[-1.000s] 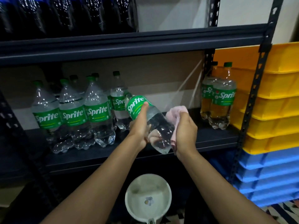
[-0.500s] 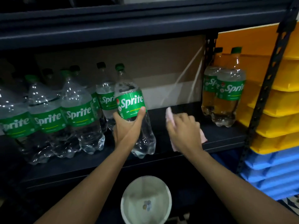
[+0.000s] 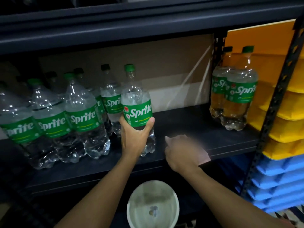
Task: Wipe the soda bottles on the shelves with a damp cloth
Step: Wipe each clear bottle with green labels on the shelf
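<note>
A clear Sprite bottle with a green label and cap stands upright on the dark shelf. My left hand grips it round the lower body, thumb on the right side. My right hand is blurred and hovers low over the shelf just right of that bottle. A bit of the pink cloth shows at its right edge; the rest is hidden under the hand. Several more Sprite bottles crowd the shelf's left part, and two Sprite bottles stand at its right end.
A white basin with some water sits on the floor below my arms. Stacked yellow bins and blue bins fill the right side behind the rack's perforated post. Another shelf board runs overhead.
My left hand has brought the tilted bottle upright and stood it on the shelf next to the group. My right hand with the cloth came off the bottle and dropped toward the shelf.
</note>
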Demonstrator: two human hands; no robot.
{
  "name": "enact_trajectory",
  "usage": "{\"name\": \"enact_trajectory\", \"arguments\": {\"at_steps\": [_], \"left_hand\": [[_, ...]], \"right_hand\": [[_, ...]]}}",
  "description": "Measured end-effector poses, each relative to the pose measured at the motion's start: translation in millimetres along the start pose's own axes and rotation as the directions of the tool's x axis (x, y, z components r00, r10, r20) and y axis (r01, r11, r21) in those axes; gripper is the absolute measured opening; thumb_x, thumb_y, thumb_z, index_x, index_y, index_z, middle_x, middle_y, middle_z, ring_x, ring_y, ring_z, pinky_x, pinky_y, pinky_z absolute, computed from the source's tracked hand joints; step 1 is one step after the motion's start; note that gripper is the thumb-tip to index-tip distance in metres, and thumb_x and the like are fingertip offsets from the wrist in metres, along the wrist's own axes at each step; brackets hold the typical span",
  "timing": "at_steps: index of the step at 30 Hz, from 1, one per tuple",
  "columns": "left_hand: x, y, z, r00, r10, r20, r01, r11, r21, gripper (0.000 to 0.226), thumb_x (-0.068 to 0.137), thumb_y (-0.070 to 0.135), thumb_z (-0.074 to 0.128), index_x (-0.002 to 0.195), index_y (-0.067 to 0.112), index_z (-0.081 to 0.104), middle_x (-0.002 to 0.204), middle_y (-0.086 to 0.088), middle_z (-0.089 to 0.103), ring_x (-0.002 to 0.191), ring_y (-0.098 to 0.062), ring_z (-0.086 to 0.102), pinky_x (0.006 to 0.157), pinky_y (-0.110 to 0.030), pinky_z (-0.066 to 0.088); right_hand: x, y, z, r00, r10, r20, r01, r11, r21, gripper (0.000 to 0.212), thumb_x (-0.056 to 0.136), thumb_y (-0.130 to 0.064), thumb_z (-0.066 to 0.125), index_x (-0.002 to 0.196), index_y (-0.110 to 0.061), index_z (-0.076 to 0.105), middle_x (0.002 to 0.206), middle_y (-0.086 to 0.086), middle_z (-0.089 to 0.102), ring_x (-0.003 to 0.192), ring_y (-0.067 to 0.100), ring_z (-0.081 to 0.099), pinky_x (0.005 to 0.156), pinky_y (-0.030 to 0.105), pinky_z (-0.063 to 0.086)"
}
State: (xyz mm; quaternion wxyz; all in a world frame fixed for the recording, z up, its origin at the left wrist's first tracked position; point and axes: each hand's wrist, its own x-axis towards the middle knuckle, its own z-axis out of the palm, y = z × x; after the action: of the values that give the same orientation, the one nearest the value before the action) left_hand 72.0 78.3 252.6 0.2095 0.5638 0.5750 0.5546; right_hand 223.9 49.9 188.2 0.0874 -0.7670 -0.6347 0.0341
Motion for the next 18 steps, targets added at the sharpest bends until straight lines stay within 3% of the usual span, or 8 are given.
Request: {"name": "enact_trajectory", "arguments": {"at_steps": [4, 6, 8, 10, 11, 13, 16, 18], "left_hand": [[4, -10, -23, 0.987, -0.029, 0.156, 0.028, 1.0, 0.012, 0.123, 0.064, 0.067, 0.087, 0.16, 0.024, 0.023, 0.154, 0.002, 0.05, 0.136, -0.018, 0.054, 0.113, -0.039, 0.044], [-1, -25, -33, 0.979, -0.019, 0.201, 0.017, 1.0, 0.009, 0.091, 0.072, 0.055, 0.091, 0.143, 0.026, 0.042, 0.144, 0.005, 0.057, 0.129, -0.015, 0.059, 0.106, -0.032, 0.047], [-8, -44, -43, 0.97, -0.017, 0.242, 0.012, 1.0, 0.022, 0.065, 0.082, 0.045, 0.088, 0.132, 0.035, 0.048, 0.135, 0.01, 0.06, 0.119, -0.011, 0.065, 0.101, -0.032, 0.053], [-10, -59, -49, 0.96, -0.003, 0.281, -0.005, 1.0, 0.027, 0.059, 0.086, 0.046, 0.085, 0.133, 0.033, 0.053, 0.133, 0.012, 0.063, 0.111, -0.006, 0.068, 0.098, -0.037, 0.058], [-10, -64, -51, 0.955, 0.008, 0.295, -0.019, 0.999, 0.032, 0.054, 0.088, 0.045, 0.083, 0.132, 0.033, 0.055, 0.132, 0.014, 0.063, 0.107, -0.001, 0.068, 0.095, -0.032, 0.059], [-10, -67, -52, 0.953, 0.021, 0.302, -0.042, 0.997, 0.064, 0.045, 0.091, 0.042, 0.081, 0.127, 0.036, 0.055, 0.128, 0.017, 0.061, 0.101, 0.008, 0.063, 0.084, -0.017, 0.053], [-6, -71, -49, 0.964, 0.032, 0.264, -0.05, 0.997, 0.061, 0.05, 0.09, 0.042, 0.082, 0.132, 0.027, 0.06, 0.129, 0.012, 0.064, 0.101, 0.006, 0.065, 0.086, -0.023, 0.057], [-2, -71, -46, 0.969, 0.03, 0.247, -0.048, 0.996, 0.069, 0.049, 0.089, 0.04, 0.083, 0.131, 0.023, 0.063, 0.127, 0.01, 0.067, 0.1, 0.004, 0.066, 0.085, -0.023, 0.057]], "right_hand": [[7, -8, -18, 1.0, 0.003, 0.023, -0.005, 0.994, 0.11, 0.066, 0.1, -0.057, 0.038, 0.156, -0.021, 0.035, 0.167, 0.014, 0.021, 0.152, 0.041, 0.013, 0.12, 0.058, 0.014], [10, -18, -30, 0.997, -0.036, -0.07, 0.055, 0.955, 0.29, 0.068, 0.098, -0.058, 0.047, 0.156, -0.025, 0.037, 0.166, 0.007, 0.027, 0.153, 0.035, 0.02, 0.122, 0.053, 0.02], [9, -32, -44, 0.986, -0.116, -0.119, 0.162, 0.828, 0.536, 0.066, 0.095, -0.053, 0.058, 0.153, -0.024, 0.044, 0.157, 0.004, 0.044, 0.145, 0.028, 0.039, 0.119, 0.044, 0.032], [6, -43, -51, 0.974, -0.171, -0.151, 0.228, 0.693, 0.684, 0.053, 0.094, -0.041, 0.066, 0.143, -0.024, 0.055, 0.131, -0.005, 0.063, 0.126, 0.017, 0.056, 0.107, 0.032, 0.042], [4, -47, -52, 0.971, -0.18, -0.156, 0.237, 0.651, 0.721, 0.046, 0.094, -0.035, 0.069, 0.138, -0.024, 0.059, 0.116, -0.012, 0.065, 0.116, 0.011, 0.059, 0.099, 0.027, 0.043], [1, -51, -50, 0.966, -0.174, -0.188, 0.256, 0.602, 0.756, 0.043, 0.094, -0.029, 0.071, 0.136, -0.026, 0.06, 0.107, -0.019, 0.065, 0.109, 0.006, 0.063, 0.095, 0.024, 0.046], [3, -56, -39, 0.965, -0.143, -0.22, 0.261, 0.611, 0.747, 0.041, 0.094, -0.036, 0.069, 0.133, -0.031, 0.062, 0.116, -0.018, 0.07, 0.112, 0.004, 0.064, 0.1, 0.03, 0.049], [3, -58, -36, 0.97, -0.111, -0.218, 0.237, 0.649, 0.723, 0.051, 0.089, -0.054, 0.063, 0.134, -0.031, 0.062, 0.119, -0.015, 0.072, 0.113, 0.007, 0.065, 0.101, 0.037, 0.052]]}}
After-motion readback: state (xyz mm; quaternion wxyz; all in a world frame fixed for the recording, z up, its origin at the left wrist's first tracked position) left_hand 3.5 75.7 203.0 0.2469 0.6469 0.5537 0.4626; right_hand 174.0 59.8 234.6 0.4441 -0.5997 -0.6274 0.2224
